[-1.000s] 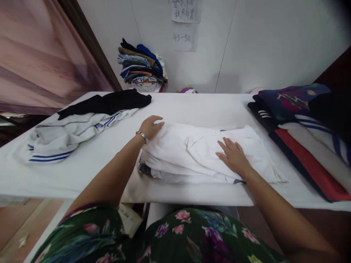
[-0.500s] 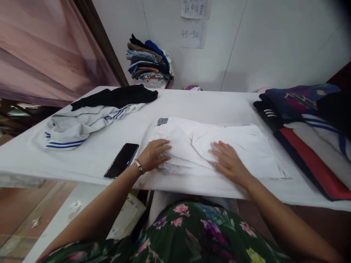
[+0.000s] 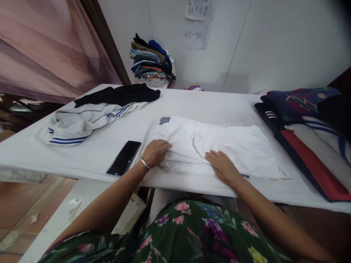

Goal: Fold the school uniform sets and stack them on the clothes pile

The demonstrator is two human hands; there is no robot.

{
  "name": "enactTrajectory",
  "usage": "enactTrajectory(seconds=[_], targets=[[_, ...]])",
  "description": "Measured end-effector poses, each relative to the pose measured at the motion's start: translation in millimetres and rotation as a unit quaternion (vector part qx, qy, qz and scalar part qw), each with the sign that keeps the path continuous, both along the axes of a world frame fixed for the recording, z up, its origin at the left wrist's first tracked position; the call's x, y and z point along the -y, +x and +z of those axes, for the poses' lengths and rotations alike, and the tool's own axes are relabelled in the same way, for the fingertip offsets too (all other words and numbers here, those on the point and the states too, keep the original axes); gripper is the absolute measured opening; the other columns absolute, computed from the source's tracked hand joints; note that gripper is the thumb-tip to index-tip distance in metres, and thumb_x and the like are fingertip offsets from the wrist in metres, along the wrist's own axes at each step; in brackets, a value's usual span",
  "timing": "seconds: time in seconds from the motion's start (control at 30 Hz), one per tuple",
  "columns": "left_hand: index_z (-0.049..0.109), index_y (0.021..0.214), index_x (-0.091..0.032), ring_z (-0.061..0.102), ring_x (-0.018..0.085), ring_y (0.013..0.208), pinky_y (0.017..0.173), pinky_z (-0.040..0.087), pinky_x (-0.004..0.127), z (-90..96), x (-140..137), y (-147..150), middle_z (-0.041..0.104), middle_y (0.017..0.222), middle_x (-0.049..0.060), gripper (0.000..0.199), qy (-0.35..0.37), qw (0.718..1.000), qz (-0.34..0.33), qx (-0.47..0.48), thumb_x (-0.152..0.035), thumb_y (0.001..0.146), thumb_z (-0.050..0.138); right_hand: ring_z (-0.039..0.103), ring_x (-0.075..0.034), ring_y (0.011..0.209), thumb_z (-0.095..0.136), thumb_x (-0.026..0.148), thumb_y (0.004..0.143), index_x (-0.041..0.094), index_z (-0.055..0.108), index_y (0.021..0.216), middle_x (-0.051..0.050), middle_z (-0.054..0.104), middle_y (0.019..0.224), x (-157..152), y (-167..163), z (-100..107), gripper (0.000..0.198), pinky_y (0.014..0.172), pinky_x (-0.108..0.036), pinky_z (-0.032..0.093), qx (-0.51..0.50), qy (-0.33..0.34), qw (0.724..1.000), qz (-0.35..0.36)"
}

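Note:
A pair of white trousers (image 3: pixel 230 140), folded lengthwise, lies across the table in front of me, with a dark patterned patch at its upper left corner. On its left end rests my left hand (image 3: pixel 157 151), fingers stretched over the cloth; its thumb is hard to make out. My right hand (image 3: pixel 221 166) lies flat near the middle of the lower edge, fingers extended and close together. Neither hand visibly lifts the cloth. Left of my left hand lies a black phone (image 3: pixel 124 157).
On the white table (image 3: pixel 208 106), a black garment (image 3: pixel 117 95) and a white garment with blue stripes (image 3: pixel 74 126) lie loosely at the left. Several folded clothes (image 3: pixel 309 146) are stacked at the right. Another clothes pile (image 3: pixel 152 60) stands beyond the far edge, by the wall.
My right hand has slid left and toward me, its fingers drawn closer together. My left hand stays at the left end, its thumb less visible. The view has shifted slightly.

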State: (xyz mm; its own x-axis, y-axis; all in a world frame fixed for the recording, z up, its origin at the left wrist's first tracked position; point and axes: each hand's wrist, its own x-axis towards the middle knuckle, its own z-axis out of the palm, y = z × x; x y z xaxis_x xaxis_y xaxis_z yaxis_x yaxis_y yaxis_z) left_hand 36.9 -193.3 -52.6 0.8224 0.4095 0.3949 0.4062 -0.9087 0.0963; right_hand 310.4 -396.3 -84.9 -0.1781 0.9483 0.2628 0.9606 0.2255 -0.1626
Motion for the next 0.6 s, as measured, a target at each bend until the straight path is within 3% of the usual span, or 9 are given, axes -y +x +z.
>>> enactTrajectory(seconds=[0.23,0.4,0.5,0.6], targets=[[0.068,0.1,-0.018,0.062,0.023,0.094,0.078,0.046,0.037,-3.7,-3,-6,0.071,0.1,0.009,0.03,0.022,1.0,-0.002,0.011,-0.011,0.083,0.045,0.033,-0.024,0.137,0.038,0.001,0.078,0.019,0.046,0.138,-0.007,0.046,0.143,3,-2,-7,0.063,0.109,-0.049,0.028,0.011,-0.03,0.999,0.007],[0.067,0.102,-0.019,0.061,0.022,0.098,0.084,0.046,0.038,-0.1,1,-15,0.069,0.105,0.009,0.026,-0.032,0.999,-0.041,-0.003,-0.018,0.084,0.048,0.029,-0.024,0.139,0.04,-0.002,0.068,0.018,0.045,0.139,-0.007,0.043,0.146,4,-3,-6,0.073,0.111,-0.049,0.024,0.014,-0.054,0.998,0.004],[0.062,0.112,-0.018,0.058,0.024,0.105,0.088,0.044,0.039,4.3,2,-22,0.065,0.114,0.011,0.031,-0.057,0.996,-0.074,-0.015,-0.033,0.084,0.057,0.03,-0.024,0.138,0.039,-0.002,0.067,0.017,0.047,0.137,-0.007,0.043,0.145,4,-5,-4,0.073,0.111,-0.048,0.024,0.014,-0.059,0.998,-0.003],[0.062,0.107,-0.018,0.058,0.023,0.102,0.085,0.045,0.037,7.8,-1,-22,0.066,0.11,0.011,0.026,-0.044,0.995,-0.086,-0.029,-0.03,0.085,0.056,0.03,-0.024,0.139,0.039,-0.001,0.069,0.018,0.047,0.137,-0.007,0.044,0.145,3,-6,-5,0.072,0.111,-0.049,0.025,0.007,-0.058,0.998,-0.004]])
